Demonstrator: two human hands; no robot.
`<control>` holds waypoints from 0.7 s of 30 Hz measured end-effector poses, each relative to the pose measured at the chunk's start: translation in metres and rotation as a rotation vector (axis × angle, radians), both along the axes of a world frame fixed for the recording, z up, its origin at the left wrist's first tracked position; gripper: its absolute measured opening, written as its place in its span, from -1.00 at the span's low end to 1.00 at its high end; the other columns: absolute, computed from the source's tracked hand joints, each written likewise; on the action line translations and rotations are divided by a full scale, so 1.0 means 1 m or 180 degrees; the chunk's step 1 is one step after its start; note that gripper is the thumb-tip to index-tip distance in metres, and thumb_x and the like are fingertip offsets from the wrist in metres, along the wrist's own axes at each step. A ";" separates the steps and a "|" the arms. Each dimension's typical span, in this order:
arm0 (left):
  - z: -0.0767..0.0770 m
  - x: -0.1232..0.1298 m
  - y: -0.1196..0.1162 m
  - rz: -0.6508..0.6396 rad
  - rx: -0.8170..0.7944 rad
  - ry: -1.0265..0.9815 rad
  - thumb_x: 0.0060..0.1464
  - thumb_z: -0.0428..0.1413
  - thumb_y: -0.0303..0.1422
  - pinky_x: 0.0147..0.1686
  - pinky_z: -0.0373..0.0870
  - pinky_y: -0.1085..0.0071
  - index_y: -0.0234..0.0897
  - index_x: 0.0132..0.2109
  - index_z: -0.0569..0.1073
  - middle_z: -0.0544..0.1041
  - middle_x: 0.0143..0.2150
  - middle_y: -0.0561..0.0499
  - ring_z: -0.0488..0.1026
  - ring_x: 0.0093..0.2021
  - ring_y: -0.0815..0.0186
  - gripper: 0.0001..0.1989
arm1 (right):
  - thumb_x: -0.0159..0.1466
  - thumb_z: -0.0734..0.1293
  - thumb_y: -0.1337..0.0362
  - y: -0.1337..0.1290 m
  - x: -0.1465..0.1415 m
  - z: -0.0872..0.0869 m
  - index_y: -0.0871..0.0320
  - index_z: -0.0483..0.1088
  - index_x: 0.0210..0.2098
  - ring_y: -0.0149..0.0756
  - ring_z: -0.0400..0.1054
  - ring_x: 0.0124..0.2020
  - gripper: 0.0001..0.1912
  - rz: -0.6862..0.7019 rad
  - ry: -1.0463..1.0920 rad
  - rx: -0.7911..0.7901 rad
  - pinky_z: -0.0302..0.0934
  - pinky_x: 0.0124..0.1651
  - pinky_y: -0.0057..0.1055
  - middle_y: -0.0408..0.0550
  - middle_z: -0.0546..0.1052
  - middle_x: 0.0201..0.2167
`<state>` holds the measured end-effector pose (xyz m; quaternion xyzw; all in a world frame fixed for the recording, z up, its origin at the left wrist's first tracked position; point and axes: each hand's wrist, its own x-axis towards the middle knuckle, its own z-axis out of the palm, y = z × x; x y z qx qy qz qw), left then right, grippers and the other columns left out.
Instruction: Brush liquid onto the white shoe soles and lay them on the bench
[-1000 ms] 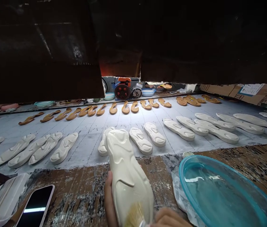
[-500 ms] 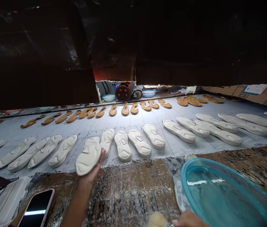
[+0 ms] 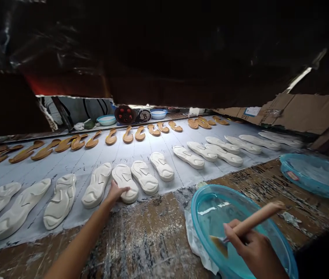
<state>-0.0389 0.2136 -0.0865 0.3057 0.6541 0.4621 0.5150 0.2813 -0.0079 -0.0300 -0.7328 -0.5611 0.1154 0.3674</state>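
Observation:
My left hand lies open on the grey sheet, its fingertips touching the edge of a white moulded shoe sole. That sole sits in a row with other white soles, such as one to its left. My right hand grips a wooden-handled brush, whose wet bristles reach down into a blue plastic basin holding clear liquid. Farther along the sheet lies a row of tan sandal-shaped soles.
A second blue basin stands at the right of the scarred wooden bench. White crumpled paper lies under the near basin. Behind the sheet are a red-wheeled machine and small bowls. Cardboard lines the right.
My left hand has set the white sole down in the row and let go of it. My right hand has moved the brush into the basin. The view has turned left.

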 end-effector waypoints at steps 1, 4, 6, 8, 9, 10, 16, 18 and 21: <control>0.001 0.001 0.000 -0.0002 -0.0026 -0.0075 0.02 0.00 -0.34 -0.18 0.30 0.16 -0.29 -0.03 0.24 0.29 -0.04 -0.08 0.31 -0.13 0.23 -0.67 | 0.10 0.12 -0.05 0.001 -0.003 -0.002 0.13 0.24 -0.66 -0.34 0.25 -0.67 -0.59 -0.0002 0.0061 -0.0100 0.10 -0.57 -0.49 -0.19 0.27 -0.76; 0.013 0.006 -0.011 0.0042 -0.0099 -0.0444 0.03 -0.01 -0.34 -0.28 0.35 0.26 -0.32 -0.08 0.27 0.35 -0.12 -0.05 0.35 -0.22 0.30 -0.72 | 0.08 0.11 -0.09 0.004 -0.008 -0.009 0.14 0.23 -0.65 -0.29 0.25 -0.65 -0.56 0.0066 0.0334 -0.0378 0.03 -0.55 -0.44 -0.15 0.29 -0.74; 0.026 0.009 -0.030 0.0012 -0.0158 -0.0782 0.04 -0.03 -0.35 -0.32 0.36 0.29 -0.34 -0.11 0.29 0.37 -0.16 -0.05 0.36 -0.26 0.32 -0.75 | 0.06 0.13 -0.11 0.004 -0.008 -0.014 0.14 0.22 -0.67 -0.29 0.23 -0.65 -0.55 0.0096 0.0547 -0.0547 -0.01 -0.55 -0.43 -0.14 0.29 -0.75; 0.042 0.013 -0.057 -0.0135 -0.0257 -0.1163 0.04 -0.05 -0.40 -0.34 0.37 0.29 -0.36 -0.11 0.29 0.41 -0.23 -0.05 0.39 -0.30 0.30 -0.75 | 0.04 0.16 -0.11 0.005 -0.005 -0.017 0.15 0.18 -0.70 -0.35 0.16 -0.70 -0.54 0.0097 0.0804 -0.0677 -0.05 -0.58 -0.45 -0.19 0.21 -0.78; 0.049 0.015 -0.073 -0.0195 -0.0292 -0.1312 0.00 -0.04 -0.44 -0.36 0.37 0.29 -0.37 -0.09 0.29 0.44 -0.28 -0.07 0.41 -0.33 0.26 -0.73 | 0.04 0.16 -0.11 0.004 -0.002 -0.018 0.16 0.16 -0.71 -0.39 0.11 -0.73 -0.53 0.0091 0.0959 -0.0715 -0.06 -0.61 -0.47 -0.22 0.16 -0.80; 0.055 0.019 -0.089 -0.0273 -0.0310 -0.1460 -0.04 -0.01 -0.46 -0.36 0.37 0.28 -0.37 -0.06 0.27 0.46 -0.31 -0.07 0.42 -0.33 0.23 -0.67 | 0.04 0.16 -0.11 0.004 0.000 -0.018 0.16 0.16 -0.72 -0.43 0.06 -0.75 -0.53 0.0088 0.1127 -0.0732 -0.08 -0.63 -0.49 -0.25 0.11 -0.82; 0.070 0.053 -0.159 -0.1095 -0.0853 -0.2902 0.00 -0.04 -0.27 -0.28 0.33 0.25 -0.44 0.02 0.23 0.50 -0.28 -0.17 0.44 -0.29 0.15 -0.55 | 0.07 0.17 -0.10 -0.002 0.005 -0.009 0.24 0.26 -0.61 -0.55 -0.04 -0.75 -0.52 0.0065 0.2070 -0.0428 -0.06 -0.64 -0.58 -0.31 0.06 -0.84; 0.073 0.065 -0.170 -0.1329 -0.1122 -0.3222 0.01 -0.06 -0.16 -0.26 0.32 0.25 -0.52 -0.01 0.28 0.49 -0.27 -0.23 0.44 -0.30 0.14 -0.48 | 0.08 0.20 -0.07 -0.007 0.001 -0.004 0.22 0.29 -0.58 -0.53 0.02 -0.74 -0.56 0.0107 0.2221 -0.0232 -0.02 -0.66 -0.61 -0.28 0.11 -0.84; 0.077 0.076 -0.184 -0.1618 -0.1289 -0.3149 0.00 -0.08 -0.11 -0.25 0.30 0.27 -0.55 -0.09 0.37 0.50 -0.27 -0.26 0.44 -0.29 0.11 -0.46 | 0.09 0.24 0.02 -0.014 -0.016 0.006 0.13 0.35 -0.49 -0.46 0.22 -0.68 -0.71 0.0356 0.2169 0.0201 0.15 -0.61 -0.61 -0.21 0.34 -0.73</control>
